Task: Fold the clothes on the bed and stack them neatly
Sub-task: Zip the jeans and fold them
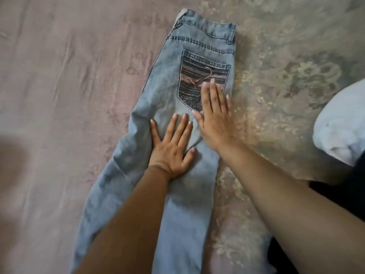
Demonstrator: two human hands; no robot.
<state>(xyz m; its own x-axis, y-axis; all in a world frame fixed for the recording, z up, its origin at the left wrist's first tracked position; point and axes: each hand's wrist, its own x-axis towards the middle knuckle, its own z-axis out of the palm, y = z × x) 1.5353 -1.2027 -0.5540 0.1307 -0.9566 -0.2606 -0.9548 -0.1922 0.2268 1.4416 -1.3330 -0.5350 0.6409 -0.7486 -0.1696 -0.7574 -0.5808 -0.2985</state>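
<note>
A pair of light blue jeans (169,89) lies lengthwise on the bed, folded in half along its length, waistband at the far end and legs running toward me. A dark striped back pocket (197,74) faces up. My left hand (170,147) presses flat on the denim below the seat, fingers spread and straight. My right hand (214,115) lies flat beside it, fingers straight, its fingertips over the lower right of the pocket. Neither hand grips the cloth.
The bed sheet (59,95) is pinkish on the left and pale with a floral pattern on the right. A folded light blue and white garment (341,131) sits at the right edge. A dark area shows at the lower right.
</note>
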